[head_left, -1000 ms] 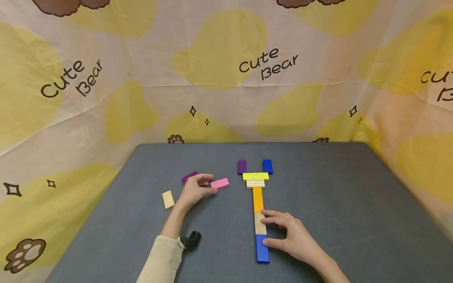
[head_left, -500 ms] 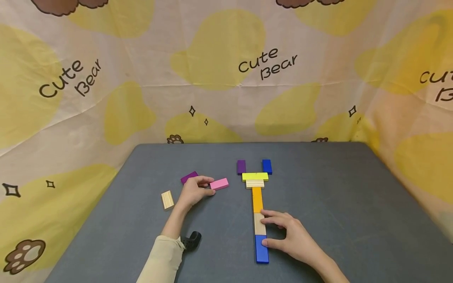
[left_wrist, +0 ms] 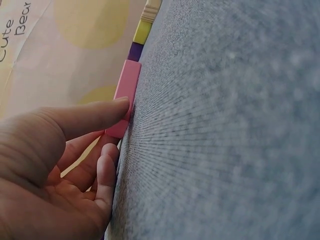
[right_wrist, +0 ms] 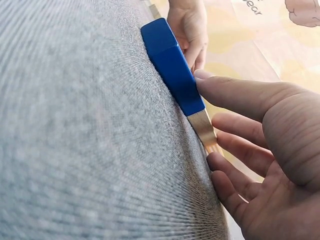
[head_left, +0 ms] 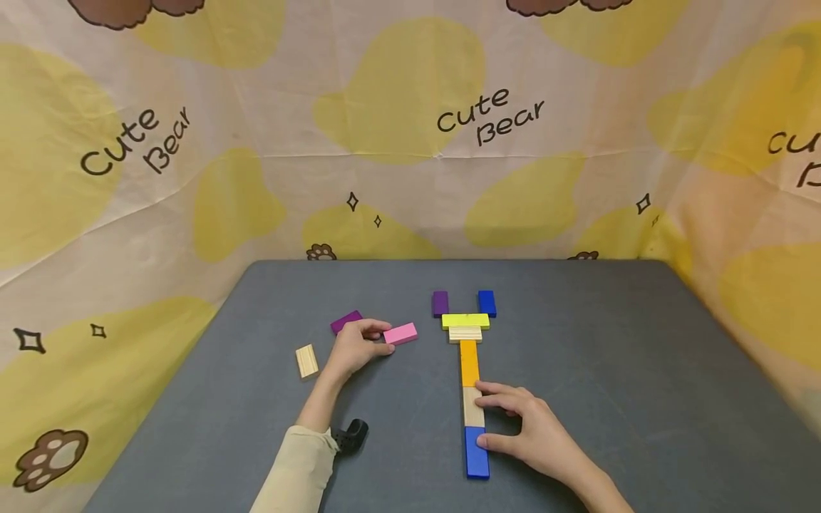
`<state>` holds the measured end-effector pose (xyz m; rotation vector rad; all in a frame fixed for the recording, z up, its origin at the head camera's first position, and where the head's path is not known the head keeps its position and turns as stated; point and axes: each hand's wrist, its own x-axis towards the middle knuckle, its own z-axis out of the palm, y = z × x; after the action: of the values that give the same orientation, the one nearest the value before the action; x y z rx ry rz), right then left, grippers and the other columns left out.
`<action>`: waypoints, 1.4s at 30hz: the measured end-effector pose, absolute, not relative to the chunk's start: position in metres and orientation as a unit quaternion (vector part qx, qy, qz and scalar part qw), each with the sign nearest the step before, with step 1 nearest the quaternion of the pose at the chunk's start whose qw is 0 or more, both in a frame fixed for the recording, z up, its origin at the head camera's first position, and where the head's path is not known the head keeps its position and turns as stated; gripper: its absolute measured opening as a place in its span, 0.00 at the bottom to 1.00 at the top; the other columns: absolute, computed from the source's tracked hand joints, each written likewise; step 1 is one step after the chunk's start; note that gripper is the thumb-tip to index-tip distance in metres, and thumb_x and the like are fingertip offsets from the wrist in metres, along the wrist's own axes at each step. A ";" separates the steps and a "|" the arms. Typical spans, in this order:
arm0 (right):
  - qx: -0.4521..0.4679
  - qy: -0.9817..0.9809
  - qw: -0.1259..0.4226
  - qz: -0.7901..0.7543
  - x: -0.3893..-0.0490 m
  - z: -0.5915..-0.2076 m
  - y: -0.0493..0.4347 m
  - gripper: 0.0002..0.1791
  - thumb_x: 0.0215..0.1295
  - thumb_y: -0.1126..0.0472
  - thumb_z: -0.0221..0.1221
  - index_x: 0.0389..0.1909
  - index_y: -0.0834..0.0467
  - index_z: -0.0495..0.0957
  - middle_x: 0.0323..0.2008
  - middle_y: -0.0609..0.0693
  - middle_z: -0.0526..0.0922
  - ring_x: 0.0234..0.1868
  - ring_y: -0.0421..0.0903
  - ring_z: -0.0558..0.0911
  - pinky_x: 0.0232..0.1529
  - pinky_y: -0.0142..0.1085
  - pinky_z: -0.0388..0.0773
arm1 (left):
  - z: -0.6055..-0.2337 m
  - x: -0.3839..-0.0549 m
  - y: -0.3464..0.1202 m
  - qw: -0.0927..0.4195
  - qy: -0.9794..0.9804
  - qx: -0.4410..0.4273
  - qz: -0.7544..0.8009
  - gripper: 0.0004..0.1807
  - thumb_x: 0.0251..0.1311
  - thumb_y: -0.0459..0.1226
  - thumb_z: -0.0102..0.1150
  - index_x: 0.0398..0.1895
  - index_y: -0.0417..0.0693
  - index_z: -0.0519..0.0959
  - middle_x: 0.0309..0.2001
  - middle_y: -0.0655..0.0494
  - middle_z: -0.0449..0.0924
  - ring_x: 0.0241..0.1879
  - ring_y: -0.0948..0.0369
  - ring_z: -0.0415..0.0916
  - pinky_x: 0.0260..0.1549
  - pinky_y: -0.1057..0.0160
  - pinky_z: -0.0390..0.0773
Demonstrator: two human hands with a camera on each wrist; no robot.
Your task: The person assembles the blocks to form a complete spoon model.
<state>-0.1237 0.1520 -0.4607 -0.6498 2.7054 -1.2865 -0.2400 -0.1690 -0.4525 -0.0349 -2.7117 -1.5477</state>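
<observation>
A pink block (head_left: 400,333) lies flat on the grey table. My left hand (head_left: 356,349) pinches its left end; in the left wrist view the thumb (left_wrist: 107,116) lies along one side, with the fingers partly hidden behind. To the right a column of blocks runs toward me: orange (head_left: 470,362), plain wood (head_left: 473,406) and blue (head_left: 477,452). My right hand (head_left: 529,431) rests beside it, thumb touching the blue block's edge and loosely bent fingertips at the wood block. Above the column sit a ridged wood block (head_left: 465,334) and a yellow-green block (head_left: 465,321), both crosswise.
Beyond the crosswise blocks stand a purple block (head_left: 440,303) and a dark blue block (head_left: 487,303). Left of my left hand lie another purple block (head_left: 345,320) and a loose wood block (head_left: 306,361). A printed cloth (head_left: 398,142) hangs behind the table (head_left: 641,370).
The whole view has shifted slightly. Both hands and all blocks keep their places relative to each other.
</observation>
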 end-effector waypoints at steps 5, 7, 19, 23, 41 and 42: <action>-0.205 0.886 0.043 -0.414 -0.124 -0.460 0.152 0.27 0.50 0.40 0.72 0.53 0.41 0.82 0.63 0.37 0.73 0.59 0.45 0.72 0.53 0.43 0.75 | -0.452 -0.241 -0.168 0.011 -0.869 -0.015 -0.495 0.18 0.46 0.29 0.76 0.44 0.44 0.86 0.41 0.53 0.82 0.43 0.56 0.75 0.44 0.56 0.73; -0.203 0.886 0.046 -0.414 -0.124 -0.460 0.151 0.27 0.50 0.39 0.72 0.53 0.41 0.82 0.63 0.37 0.73 0.59 0.45 0.72 0.53 0.43 0.75 | -0.452 -0.241 -0.168 0.011 -0.868 -0.015 -0.495 0.18 0.46 0.29 0.76 0.44 0.44 0.87 0.41 0.53 0.83 0.43 0.57 0.75 0.44 0.56 0.73; -0.194 0.889 0.050 -0.412 -0.124 -0.460 0.151 0.27 0.50 0.39 0.71 0.53 0.38 0.81 0.63 0.35 0.72 0.60 0.45 0.71 0.53 0.45 0.75 | -0.452 -0.242 -0.169 0.015 -0.863 -0.026 -0.505 0.18 0.46 0.29 0.76 0.44 0.44 0.87 0.41 0.53 0.83 0.43 0.56 0.75 0.44 0.57 0.72; -0.193 0.889 0.051 -0.413 -0.124 -0.459 0.151 0.27 0.50 0.39 0.71 0.53 0.39 0.81 0.63 0.36 0.72 0.60 0.45 0.72 0.53 0.46 0.75 | -0.453 -0.242 -0.169 0.011 -0.861 -0.026 -0.508 0.18 0.48 0.30 0.76 0.45 0.45 0.86 0.43 0.52 0.82 0.44 0.55 0.75 0.45 0.55 0.72; -0.208 0.883 0.042 -0.419 -0.124 -0.460 0.152 0.27 0.51 0.40 0.72 0.53 0.41 0.81 0.63 0.37 0.73 0.58 0.44 0.72 0.53 0.44 0.75 | -0.447 -0.243 -0.164 0.020 -0.857 -0.035 -0.514 0.18 0.50 0.36 0.76 0.47 0.51 0.87 0.48 0.55 0.81 0.45 0.56 0.74 0.43 0.56 0.72; -0.207 0.884 0.043 -0.418 -0.124 -0.460 0.152 0.27 0.51 0.40 0.72 0.53 0.41 0.81 0.64 0.37 0.73 0.58 0.44 0.72 0.53 0.43 0.75 | -0.445 -0.245 -0.162 0.021 -0.857 -0.039 -0.513 0.18 0.50 0.36 0.76 0.47 0.52 0.87 0.49 0.56 0.81 0.45 0.56 0.74 0.42 0.56 0.73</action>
<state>-0.1242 0.1516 -0.4598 -0.6334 2.7023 -1.2778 -0.2445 -0.1622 -0.4448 -0.1219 -2.6577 -1.5886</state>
